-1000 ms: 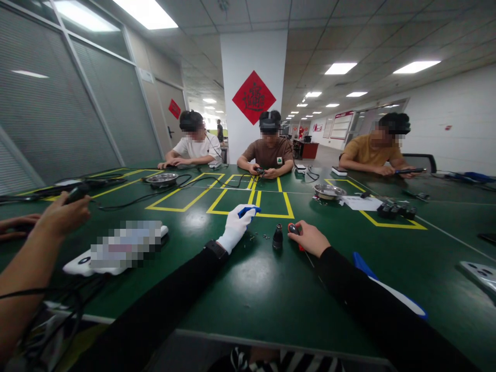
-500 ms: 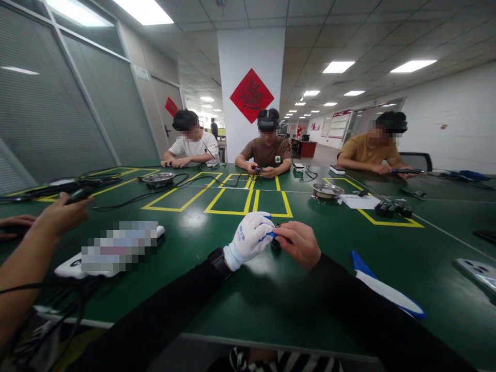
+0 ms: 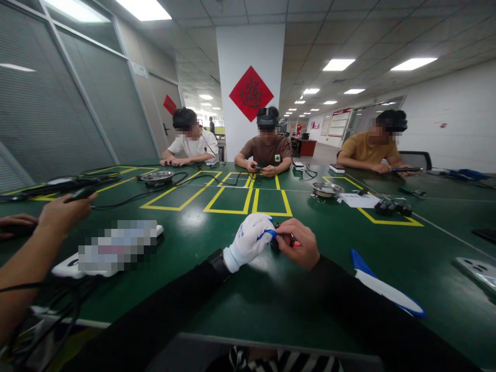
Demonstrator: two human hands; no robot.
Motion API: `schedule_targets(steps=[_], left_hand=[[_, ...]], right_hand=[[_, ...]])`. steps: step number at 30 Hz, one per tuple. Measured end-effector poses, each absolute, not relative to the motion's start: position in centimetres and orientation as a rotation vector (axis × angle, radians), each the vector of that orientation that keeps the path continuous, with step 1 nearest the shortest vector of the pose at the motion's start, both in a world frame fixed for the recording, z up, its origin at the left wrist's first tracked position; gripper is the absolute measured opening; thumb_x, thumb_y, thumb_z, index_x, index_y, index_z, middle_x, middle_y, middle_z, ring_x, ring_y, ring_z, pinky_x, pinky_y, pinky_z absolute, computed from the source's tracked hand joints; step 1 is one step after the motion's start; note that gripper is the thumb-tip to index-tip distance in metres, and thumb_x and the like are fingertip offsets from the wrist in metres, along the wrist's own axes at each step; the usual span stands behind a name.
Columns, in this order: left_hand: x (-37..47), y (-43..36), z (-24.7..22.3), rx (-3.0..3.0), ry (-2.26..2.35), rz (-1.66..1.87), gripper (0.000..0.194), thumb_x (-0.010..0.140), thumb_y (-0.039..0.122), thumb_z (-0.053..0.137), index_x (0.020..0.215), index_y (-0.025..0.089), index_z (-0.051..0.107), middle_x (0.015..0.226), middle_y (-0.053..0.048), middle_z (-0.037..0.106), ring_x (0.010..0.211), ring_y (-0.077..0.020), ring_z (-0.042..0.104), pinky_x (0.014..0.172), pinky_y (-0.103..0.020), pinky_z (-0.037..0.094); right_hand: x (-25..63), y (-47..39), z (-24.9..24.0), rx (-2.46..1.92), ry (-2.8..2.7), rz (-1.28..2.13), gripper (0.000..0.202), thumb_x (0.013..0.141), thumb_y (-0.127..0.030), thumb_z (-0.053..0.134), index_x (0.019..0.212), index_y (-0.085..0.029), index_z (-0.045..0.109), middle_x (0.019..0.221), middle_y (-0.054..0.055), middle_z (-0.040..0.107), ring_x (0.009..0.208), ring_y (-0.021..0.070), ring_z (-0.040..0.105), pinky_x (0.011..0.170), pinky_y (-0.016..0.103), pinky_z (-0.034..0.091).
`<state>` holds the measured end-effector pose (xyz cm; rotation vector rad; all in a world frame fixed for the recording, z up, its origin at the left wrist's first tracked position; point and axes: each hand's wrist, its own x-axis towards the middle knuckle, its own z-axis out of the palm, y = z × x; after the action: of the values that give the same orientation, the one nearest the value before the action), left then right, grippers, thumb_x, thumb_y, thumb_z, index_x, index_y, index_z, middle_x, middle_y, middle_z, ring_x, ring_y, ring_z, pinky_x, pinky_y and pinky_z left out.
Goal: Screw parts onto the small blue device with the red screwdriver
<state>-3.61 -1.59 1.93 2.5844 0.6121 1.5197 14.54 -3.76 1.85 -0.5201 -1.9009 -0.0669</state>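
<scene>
My left hand wears a white work glove with blue fingertips, and its fingers are closed. My bare right hand is closed too, its thumb and fingertips pinched together against the glove's blue fingertip. A small dark object shows between and below the two hands; its kind is mostly hidden by the fingers. A small bright orange-red spot shows among the right fingers, too small to name. To the right of my right forearm lies a second white and blue glove, flat on the green table.
A white device stands left of my left arm, beside a person's hand holding a dark object. Steel bowls, white paper, black parts and a phone lie around. Several people sit across the table.
My right fingers have shifted slightly and curled at the glove's blue fingertip, and the orange-red spot now shows lower, between the fingers. My left hand has hardly moved.
</scene>
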Motion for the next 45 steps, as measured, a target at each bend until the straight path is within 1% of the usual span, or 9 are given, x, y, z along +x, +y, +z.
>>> schedule_targets(steps=[7,15,20,22,24,26,31,38,45], left_hand=[[-3.4,-1.7,2.0,2.498,0.736,1.297,0.022,0.088,0.025,0.04,0.073,0.018,0.054,0.07,-0.003,0.056,0.064,-0.0143,0.052,0.064,-0.026,0.042],[-3.4,-1.9,2.3,2.451,0.752,1.261,0.027,0.089,0.027,0.041,0.07,0.016,0.056,0.067,-0.002,0.055,0.063,-0.0134,0.051,0.063,-0.025,0.04],[-4.8,0.6,2.8,2.064,0.731,1.442,0.039,0.093,0.036,0.033,0.092,0.016,0.066,0.077,-0.005,0.061,0.07,-0.0153,0.056,0.071,-0.028,0.045],[-6.4,2.3,2.7,1.896,0.675,1.415,0.036,0.089,0.04,0.044,0.104,0.015,0.064,0.095,-0.009,0.065,0.084,-0.0185,0.06,0.081,-0.03,0.048],[-8.4,3.9,2.3,1.907,0.744,1.211,0.042,0.077,0.037,0.063,0.114,0.018,0.061,0.118,-0.01,0.061,0.109,-0.0234,0.056,0.096,-0.034,0.043],[-10.5,5.2,1.7,2.03,0.882,0.887,0.065,0.057,0.032,0.08,0.117,0.021,0.061,0.129,-0.01,0.056,0.121,-0.0289,0.048,0.105,-0.038,0.036],[-12.8,6.6,0.1,2.117,0.98,0.67,0.095,0.033,0.027,0.088,0.123,0.023,0.058,0.14,-0.012,0.045,0.133,-0.0367,0.034,0.112,-0.044,0.024],[-10.4,6.8,-1.5,2.192,1.025,0.869,0.098,0.037,0.033,0.087,0.128,0.022,0.053,0.141,-0.013,0.044,0.132,-0.0358,0.036,0.112,-0.043,0.024],[-8.5,7.1,-2.4,2.253,1.106,0.907,0.093,0.047,0.044,0.084,0.13,0.019,0.051,0.14,-0.015,0.044,0.132,-0.0373,0.035,0.113,-0.045,0.022]], right_hand=[[14.9,-3.4,1.5,-0.499,-1.89,-0.071,0.023,0.078,-0.015,0.062,0.098,-0.025,0.068,0.086,0.004,0.067,0.065,0.0134,0.061,0.058,0.026,0.049],[14.9,-2.9,1.3,-0.533,-1.925,-0.011,0.016,0.082,-0.016,0.06,0.095,-0.023,0.067,0.086,0.005,0.065,0.075,0.0151,0.061,0.065,0.028,0.05],[14.6,-3.1,2.0,-0.692,-1.793,0.012,0.009,0.086,-0.019,0.055,0.089,-0.022,0.063,0.082,0.004,0.061,0.077,0.0164,0.057,0.07,0.031,0.048],[14.8,-3.0,2.2,-0.735,-1.766,0.022,0.009,0.087,-0.02,0.054,0.088,-0.022,0.062,0.084,0.004,0.06,0.078,0.0168,0.056,0.072,0.032,0.047],[15.2,-2.7,2.3,-0.757,-1.764,0.041,0.008,0.087,-0.021,0.054,0.087,-0.022,0.062,0.085,0.004,0.059,0.078,0.0169,0.055,0.072,0.032,0.046],[15.5,-2.4,2.3,-0.771,-1.766,0.056,0.008,0.087,-0.022,0.054,0.087,-0.022,0.062,0.086,0.004,0.059,0.077,0.0168,0.055,0.071,0.031,0.046],[15.8,-2.2,2.1,-0.765,-1.795,0.07,0.008,0.087,-0.023,0.054,0.087,-0.022,0.062,0.085,0.003,0.058,0.075,0.016,0.054,0.069,0.03,0.045],[15.5,-2.1,1.9,-0.786,-1.853,0.098,0.009,0.087,-0.024,0.055,0.089,-0.022,0.063,0.085,0.004,0.058,0.076,0.0166,0.054,0.07,0.031,0.046],[15.4,-1.8,1.7,-0.751,-1.936,0.01,0.007,0.084,-0.022,0.059,0.088,-0.023,0.065,0.092,0.006,0.061,0.093,0.0211,0.055,0.085,0.039,0.045]])
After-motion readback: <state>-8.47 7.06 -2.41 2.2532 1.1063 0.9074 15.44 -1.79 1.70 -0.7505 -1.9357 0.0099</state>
